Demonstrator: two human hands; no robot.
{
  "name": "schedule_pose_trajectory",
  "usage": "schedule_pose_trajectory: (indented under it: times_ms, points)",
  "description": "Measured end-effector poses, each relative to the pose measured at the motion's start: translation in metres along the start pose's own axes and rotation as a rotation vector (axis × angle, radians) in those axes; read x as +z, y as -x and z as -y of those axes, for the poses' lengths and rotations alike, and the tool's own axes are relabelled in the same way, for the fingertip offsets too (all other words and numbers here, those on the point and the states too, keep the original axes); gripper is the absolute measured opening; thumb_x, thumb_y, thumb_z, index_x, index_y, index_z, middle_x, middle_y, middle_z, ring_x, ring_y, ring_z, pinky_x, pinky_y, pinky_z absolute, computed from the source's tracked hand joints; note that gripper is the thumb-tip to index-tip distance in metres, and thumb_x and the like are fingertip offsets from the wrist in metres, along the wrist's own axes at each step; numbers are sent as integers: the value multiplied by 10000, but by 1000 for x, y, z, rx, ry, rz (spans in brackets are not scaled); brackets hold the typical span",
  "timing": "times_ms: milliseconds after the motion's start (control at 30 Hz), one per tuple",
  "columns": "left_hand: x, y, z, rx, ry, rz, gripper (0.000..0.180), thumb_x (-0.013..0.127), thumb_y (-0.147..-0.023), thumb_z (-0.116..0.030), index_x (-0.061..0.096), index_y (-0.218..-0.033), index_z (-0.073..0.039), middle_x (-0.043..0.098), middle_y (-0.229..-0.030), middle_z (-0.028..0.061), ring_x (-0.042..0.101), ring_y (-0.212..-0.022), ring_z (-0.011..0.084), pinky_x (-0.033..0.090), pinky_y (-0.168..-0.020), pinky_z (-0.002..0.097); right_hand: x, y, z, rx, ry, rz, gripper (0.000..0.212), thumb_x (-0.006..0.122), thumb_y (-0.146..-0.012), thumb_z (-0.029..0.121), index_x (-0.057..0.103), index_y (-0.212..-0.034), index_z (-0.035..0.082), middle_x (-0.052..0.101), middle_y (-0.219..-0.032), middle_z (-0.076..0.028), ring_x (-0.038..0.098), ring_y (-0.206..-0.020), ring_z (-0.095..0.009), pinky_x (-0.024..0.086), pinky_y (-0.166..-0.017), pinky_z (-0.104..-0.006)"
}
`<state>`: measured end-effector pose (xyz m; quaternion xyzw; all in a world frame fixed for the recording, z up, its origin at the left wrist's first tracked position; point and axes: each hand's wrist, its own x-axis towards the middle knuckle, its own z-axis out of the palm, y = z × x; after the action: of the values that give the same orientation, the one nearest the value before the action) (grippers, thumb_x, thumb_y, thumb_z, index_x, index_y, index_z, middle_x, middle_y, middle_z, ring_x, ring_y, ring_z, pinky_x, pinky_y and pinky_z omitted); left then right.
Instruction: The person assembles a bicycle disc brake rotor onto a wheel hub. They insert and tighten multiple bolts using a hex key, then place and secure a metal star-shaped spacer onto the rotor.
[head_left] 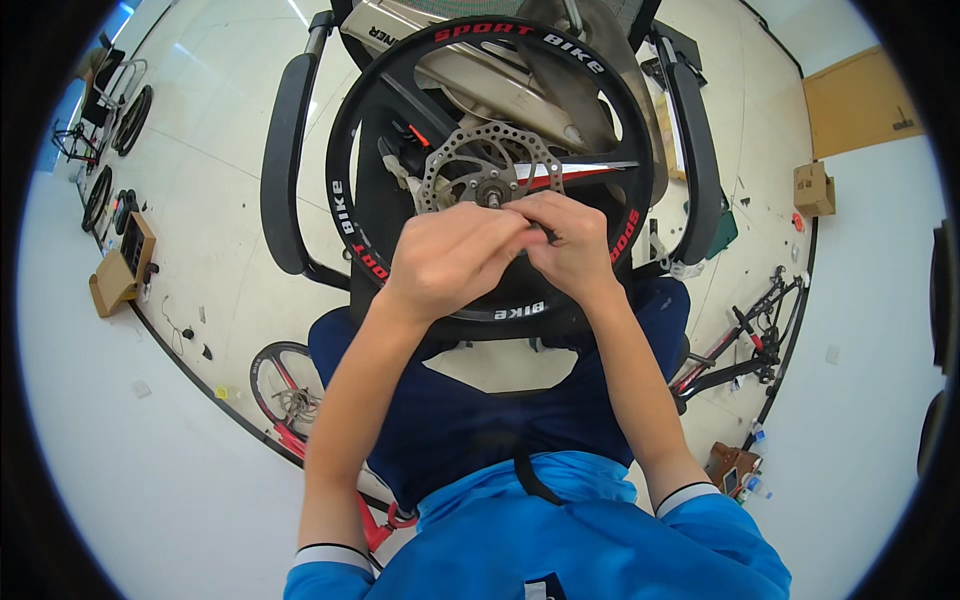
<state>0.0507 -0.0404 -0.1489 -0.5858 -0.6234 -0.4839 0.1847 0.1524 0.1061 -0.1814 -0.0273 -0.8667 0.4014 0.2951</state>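
Note:
A black bicycle wheel (341,150) with broad spokes and red and white lettering lies flat on the seat of a black chair in front of me. At its middle are a perforated metal disc brake rotor (437,170) and the hub axle (491,192). My left hand (450,255) is closed over the near side of the rotor, close to the axle. Beside it my right hand (570,235) is closed too, fingertips meeting the left's. Between them shows a bit of something small and dark, mostly hidden by the fingers.
Chair armrests (283,165) flank the wheel. Beyond the hub lies a pale bulky metallic part (500,85). On the floor are a red and black bike frame (745,345) at right, another wheel (265,385) at lower left, and cardboard boxes (112,283) (814,190) at both sides.

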Motion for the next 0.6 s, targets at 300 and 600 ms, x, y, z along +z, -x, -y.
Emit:
schedule_pose_trajectory:
  times_ms: [300, 600]
  points:
    - [63, 32, -64, -471, -44, -502, 122, 762, -777, 75, 655, -763, 17, 706, -744, 113, 669, -616, 182, 533, -599, 263, 23, 24, 9, 57, 24, -292, 220, 781, -759, -39, 710, -965, -3, 679, -893, -103, 681, -724, -218, 559, -631, -309]
    - [41, 35, -37, -274, 102, -103, 401, 710, -677, 115, 754, -1049, -28, 722, -1074, 112, 690, -987, 314, 567, -862, 385, 10, 25, 7, 42, -19, -169, 341, 725, -676, -56, 732, -1013, -9, 693, -971, -114, 693, -864, -279, 563, -741, -339]
